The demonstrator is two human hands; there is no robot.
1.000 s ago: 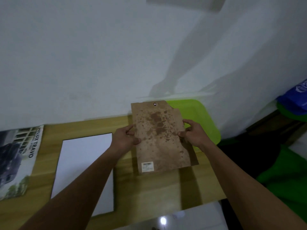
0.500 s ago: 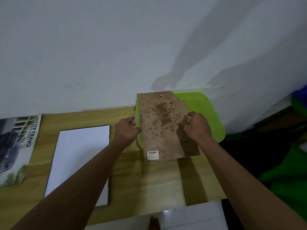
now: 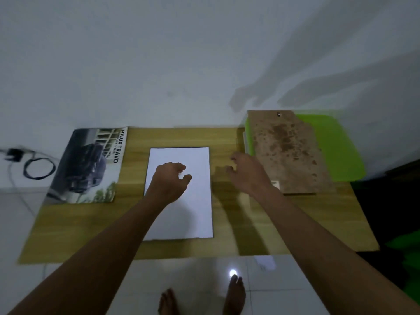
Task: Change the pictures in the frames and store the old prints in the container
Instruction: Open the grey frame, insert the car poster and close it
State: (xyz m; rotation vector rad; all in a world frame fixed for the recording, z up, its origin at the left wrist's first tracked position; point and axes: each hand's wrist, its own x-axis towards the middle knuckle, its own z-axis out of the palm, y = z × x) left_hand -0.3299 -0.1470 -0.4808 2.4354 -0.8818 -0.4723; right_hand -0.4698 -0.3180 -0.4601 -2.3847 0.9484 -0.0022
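Left hand (image 3: 169, 181): raised above the far half of the white sheet (image 3: 195, 214), fingers loosely curled, nothing held. Right hand (image 3: 248, 172): above bare wood between that sheet and the backing board (image 3: 288, 155), fingers slack and slightly parted, nothing held; its wrist covers part of a small label at the board's near left corner. White sheet: flat on the table (image 3: 79, 228), thin dark line along its edges, long sides running away from the person, near edge short of the table's near edge. Backing board: brown, stained, lying on the green container (image 3: 334, 144) at the table's far right; its near end overhangs the container onto the wood, and the container's right part is uncovered. Car print (image 3: 88, 164): flat at the far left, a strip of bare wood between it and the sheet. A band of bare wood runs along the near edge. Cable (image 3: 38, 168): coiled on the floor (image 3: 193, 280) left of the table. Feet (image 3: 234, 296): bare, on the tiles. Wall (image 3: 159, 64): pale, directly behind the table.
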